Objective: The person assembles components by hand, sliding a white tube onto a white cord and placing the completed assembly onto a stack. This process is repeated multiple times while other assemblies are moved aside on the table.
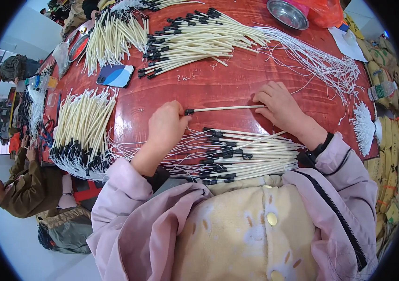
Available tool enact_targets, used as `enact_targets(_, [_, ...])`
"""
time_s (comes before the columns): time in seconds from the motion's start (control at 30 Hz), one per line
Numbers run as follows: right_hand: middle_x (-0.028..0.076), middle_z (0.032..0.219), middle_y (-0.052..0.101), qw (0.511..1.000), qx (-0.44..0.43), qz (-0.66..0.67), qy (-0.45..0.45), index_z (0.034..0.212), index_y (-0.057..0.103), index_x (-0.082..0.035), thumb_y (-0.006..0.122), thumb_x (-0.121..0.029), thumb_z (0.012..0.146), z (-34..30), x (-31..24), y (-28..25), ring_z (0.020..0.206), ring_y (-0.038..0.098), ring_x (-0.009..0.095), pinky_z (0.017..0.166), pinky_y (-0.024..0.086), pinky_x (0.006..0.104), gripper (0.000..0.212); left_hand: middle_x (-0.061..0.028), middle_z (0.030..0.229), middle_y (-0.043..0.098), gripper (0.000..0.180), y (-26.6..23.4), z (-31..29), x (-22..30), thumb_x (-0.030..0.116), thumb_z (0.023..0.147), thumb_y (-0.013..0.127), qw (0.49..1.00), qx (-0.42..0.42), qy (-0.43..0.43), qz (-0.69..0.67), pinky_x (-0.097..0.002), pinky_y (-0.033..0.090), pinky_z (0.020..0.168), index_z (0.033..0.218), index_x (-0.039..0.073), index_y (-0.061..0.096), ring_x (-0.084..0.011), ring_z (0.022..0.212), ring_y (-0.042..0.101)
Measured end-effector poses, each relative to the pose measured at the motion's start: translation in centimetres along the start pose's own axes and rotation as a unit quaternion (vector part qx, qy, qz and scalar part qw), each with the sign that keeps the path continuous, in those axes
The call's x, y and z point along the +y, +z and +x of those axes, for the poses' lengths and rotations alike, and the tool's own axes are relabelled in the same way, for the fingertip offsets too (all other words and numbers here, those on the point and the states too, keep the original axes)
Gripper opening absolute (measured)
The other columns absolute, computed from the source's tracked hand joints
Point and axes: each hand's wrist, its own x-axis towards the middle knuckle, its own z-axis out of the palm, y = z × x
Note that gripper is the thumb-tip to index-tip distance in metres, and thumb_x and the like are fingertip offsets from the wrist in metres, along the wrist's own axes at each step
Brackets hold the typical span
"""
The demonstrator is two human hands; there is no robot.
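Observation:
A slender cream stick (pixel 227 109) with a black end piece (pixel 189 112) lies level between my hands, just over the red table. My right hand (pixel 281 105) pinches its plain end between thumb and fingers. Close against the black piece, my left hand (pixel 166 124) is closed; whatever its fingers hold is too thin or hidden to make out. Nearest me lies a pile of similar sticks (pixel 255 152) with black ends and white strings (pixel 162 145) trailing left under my left forearm.
More stick bundles lie at the left (pixel 85 122), far left (pixel 117 35) and far middle (pixel 199 40). White strings (pixel 321 61) spread at the far right. A phone (pixel 115 76), a metal bowl (pixel 287 14) and a white string bundle (pixel 363 129) rest on the table (pixel 157 96). Other people sit leftward.

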Motion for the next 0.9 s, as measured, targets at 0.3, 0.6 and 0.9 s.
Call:
enact_targets(0.3, [0.006,0.085,0.058,0.997,0.056,-0.021,-0.037,0.082,0.062,-0.008,0.075,-0.005,0.076,0.0,0.1,-0.3,0.088,0.056,0.026,0.086,0.042,0.0388,0.014,-0.0197,0.093,0.070,0.010,1.8,0.1,-1.6,0.010,0.090,0.057,0.986,0.054,0.069,0.145,-0.0545,0.053,0.075,0.090,0.001,0.062,-0.0420,0.084,0.069])
enact_targets(0.6, [0.004,0.078,0.055,0.998,0.023,0.047,0.019,0.078,0.059,-0.009,0.075,-0.005,0.073,-6.0,-2.9,-7.6,0.083,0.054,0.026,0.084,0.041,0.0385,0.017,-0.0250,0.092,0.056,0.014,-8.3,-10.6,-12.7,0.012,0.096,0.057,0.955,0.186,-0.067,0.223,-0.0512,0.045,0.078,0.097,-0.002,0.053,-0.0450,0.088,0.056])
enact_targets(0.9, [0.011,0.112,0.063,0.991,-0.021,0.110,0.067,0.105,0.065,-0.006,0.077,-0.015,0.082,-9.8,-0.6,-9.4,0.105,0.057,0.031,0.093,0.042,0.0405,0.028,-0.0254,0.113,0.063,0.034,-7.9,-10.6,-4.7,0.009,0.090,0.067,0.976,0.163,-0.001,0.142,-0.0474,0.047,0.094,0.119,-0.005,0.061,-0.0461,0.108,0.058])
